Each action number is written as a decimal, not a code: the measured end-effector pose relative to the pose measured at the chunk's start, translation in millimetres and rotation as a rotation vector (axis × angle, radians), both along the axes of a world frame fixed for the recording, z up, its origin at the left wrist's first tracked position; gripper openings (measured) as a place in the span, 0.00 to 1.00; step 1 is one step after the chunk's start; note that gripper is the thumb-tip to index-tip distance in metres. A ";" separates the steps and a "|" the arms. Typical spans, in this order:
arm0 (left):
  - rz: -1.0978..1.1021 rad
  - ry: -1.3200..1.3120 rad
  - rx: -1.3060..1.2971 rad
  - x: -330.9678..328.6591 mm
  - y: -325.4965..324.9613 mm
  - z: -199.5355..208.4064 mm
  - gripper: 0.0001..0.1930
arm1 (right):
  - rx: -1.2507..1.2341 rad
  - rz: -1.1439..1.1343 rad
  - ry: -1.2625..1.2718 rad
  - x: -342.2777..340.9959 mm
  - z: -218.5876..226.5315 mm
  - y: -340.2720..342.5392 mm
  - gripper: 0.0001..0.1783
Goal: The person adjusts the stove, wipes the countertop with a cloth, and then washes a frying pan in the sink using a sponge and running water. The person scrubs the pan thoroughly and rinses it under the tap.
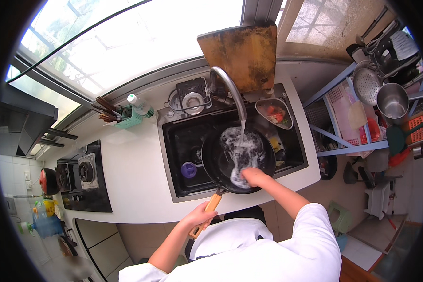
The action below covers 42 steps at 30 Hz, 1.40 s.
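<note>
The pan (238, 160) sits in the sink (183, 141) under the faucet (230, 87), with the stove (82, 176) left and the rack (343, 117) right.

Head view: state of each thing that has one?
Faucet: running, water falling into the pan.
Black pan: held over the sink, foamy inside.
Left hand: gripping the pan's wooden handle.
Right hand: inside the pan, scrubbing; what it holds is hidden by foam.
Cutting board: upright against the window.

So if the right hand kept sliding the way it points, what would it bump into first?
The right hand points up across the soapy pan. It would probably meet the water stream under the tap first, then the pan's far wall; depth is unclear.
</note>
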<state>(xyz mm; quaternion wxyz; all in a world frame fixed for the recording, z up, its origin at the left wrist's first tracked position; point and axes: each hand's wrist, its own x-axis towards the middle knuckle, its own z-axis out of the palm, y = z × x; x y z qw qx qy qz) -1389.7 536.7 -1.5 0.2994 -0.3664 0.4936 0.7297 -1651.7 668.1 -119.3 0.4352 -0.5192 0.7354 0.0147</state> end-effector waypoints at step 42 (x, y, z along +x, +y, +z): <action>-0.013 -0.058 0.010 -4.3 -2.5 4.3 0.20 | -0.141 -0.204 0.891 -66.1 -89.0 -7.7 0.09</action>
